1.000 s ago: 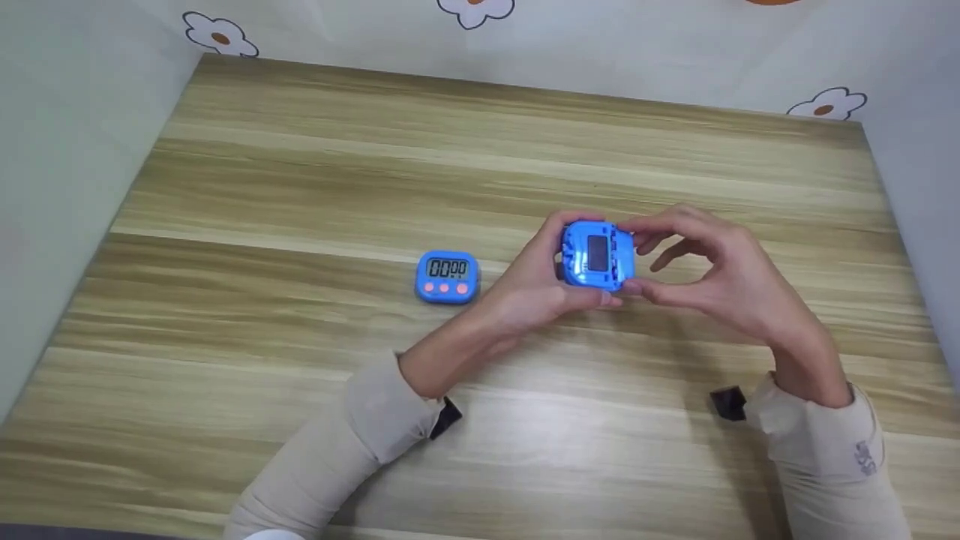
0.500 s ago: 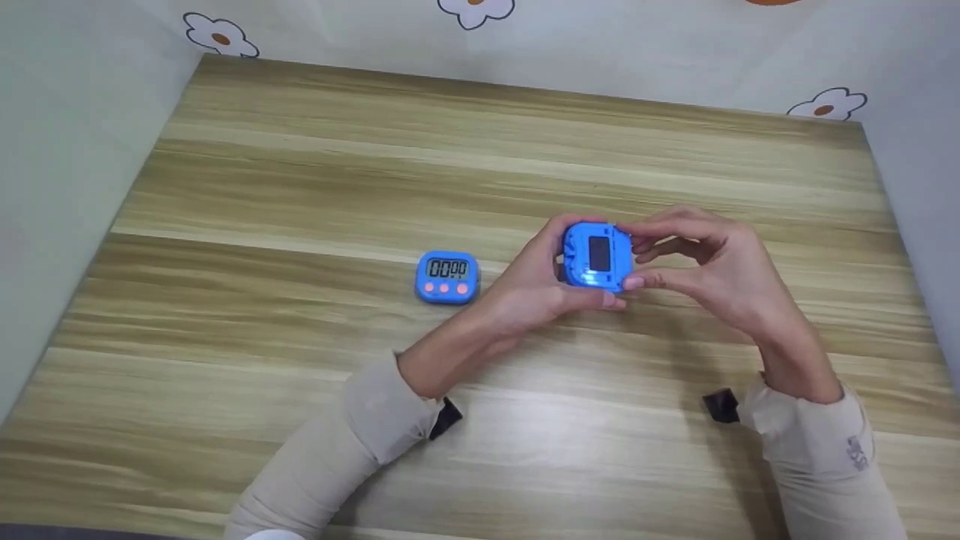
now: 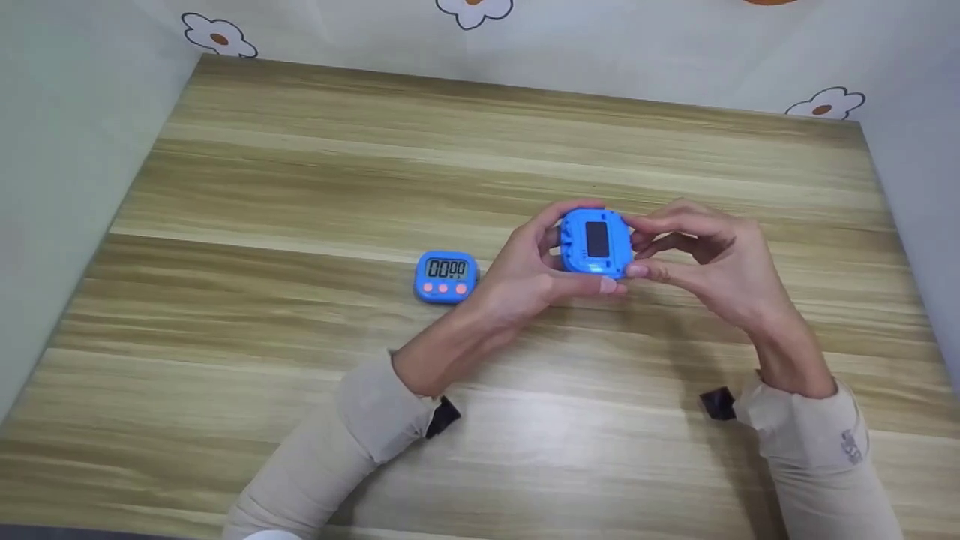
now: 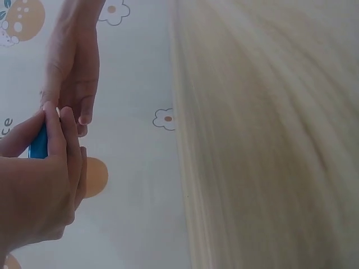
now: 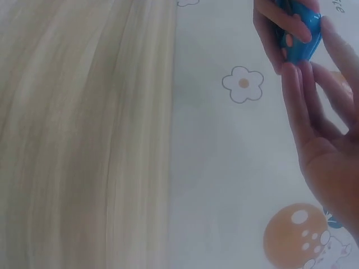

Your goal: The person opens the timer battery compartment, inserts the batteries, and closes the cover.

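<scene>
In the head view a blue digital timer is held up over the table with its back toward the camera. A dark rectangle sits in the middle of that back. My left hand grips the timer from the left, with fingers along the far edge and thumb along the near edge. From the right, my right hand pinches its right edge between thumb and fingertips. The right wrist view shows a pink button on the face of the timer, whose display is hidden. Fingers mostly cover the timer in the left wrist view.
A second blue timer lies face up left of the left forearm, with a digital display and three pink buttons. Wood-grain table lies beneath. A pale flower-patterned backdrop stands along the far edge.
The flap-like right part of the timer's back, tilted out a second ago, now sits flush with it. Both hands have lifted slightly away with the timer.
</scene>
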{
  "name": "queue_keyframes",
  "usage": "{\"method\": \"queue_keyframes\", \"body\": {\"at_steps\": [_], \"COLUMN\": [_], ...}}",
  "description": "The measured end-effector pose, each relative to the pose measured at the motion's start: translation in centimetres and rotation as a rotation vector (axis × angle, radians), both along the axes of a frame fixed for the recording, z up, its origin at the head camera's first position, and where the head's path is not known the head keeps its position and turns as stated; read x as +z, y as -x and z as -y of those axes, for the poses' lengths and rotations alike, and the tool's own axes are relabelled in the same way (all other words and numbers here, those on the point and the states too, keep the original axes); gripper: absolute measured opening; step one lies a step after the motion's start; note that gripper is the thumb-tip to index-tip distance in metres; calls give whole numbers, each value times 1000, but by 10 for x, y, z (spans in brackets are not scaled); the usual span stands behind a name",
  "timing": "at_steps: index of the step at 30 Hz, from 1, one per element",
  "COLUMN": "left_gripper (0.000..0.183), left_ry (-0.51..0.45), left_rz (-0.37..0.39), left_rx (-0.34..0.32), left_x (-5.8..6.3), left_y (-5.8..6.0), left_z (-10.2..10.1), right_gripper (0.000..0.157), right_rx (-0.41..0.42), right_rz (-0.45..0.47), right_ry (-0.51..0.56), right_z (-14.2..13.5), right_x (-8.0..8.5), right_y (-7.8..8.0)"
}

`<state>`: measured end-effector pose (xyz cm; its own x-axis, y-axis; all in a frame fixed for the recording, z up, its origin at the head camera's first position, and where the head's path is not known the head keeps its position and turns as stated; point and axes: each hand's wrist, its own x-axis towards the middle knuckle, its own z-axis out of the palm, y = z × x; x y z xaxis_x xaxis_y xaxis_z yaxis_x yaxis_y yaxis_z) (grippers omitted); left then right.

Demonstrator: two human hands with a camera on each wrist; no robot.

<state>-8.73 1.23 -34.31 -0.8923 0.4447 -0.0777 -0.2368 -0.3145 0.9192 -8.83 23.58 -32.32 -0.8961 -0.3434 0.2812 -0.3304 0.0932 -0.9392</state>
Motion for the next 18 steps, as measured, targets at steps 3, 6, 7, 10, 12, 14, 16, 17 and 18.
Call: {"method": "queue_keyframes", "body": {"at_steps": [3,6,7,10,12,14,16,17,18], "left_gripper": [71,70,70,71,72,72,72,73,73], "left_ry": [-41,-52,-54,-61,-73,-87,-104,-112,-116], "left_rz": [-3,-27,-32,-39,-39,-42,-50,-52,-58], "left_rx": [-6,-5,-5,-2,-8,-16,-20,-20,-16], "left_x": [0,-1,-1,-1,-1,-1,-1,-1,-1], "left_y": [0,1,1,1,0,0,0,-1,-1], "left_z": [0,-1,-1,-1,0,-1,-1,-2,-2], "right_gripper": [41,37,37,35,34,33,33,33,33], "right_rx": [18,15,13,0,0,8,24,27,28], "right_rz": [29,46,49,65,77,90,95,101,105], "right_ry": [24,34,35,26,24,32,54,67,76], "right_z": [-6,-7,-7,-8,-8,-9,-8,-8,-8], "right_x": [-6,-10,-11,-12,-12,-12,-11,-11,-11], "right_y": [3,5,5,5,5,4,4,4,3]}}
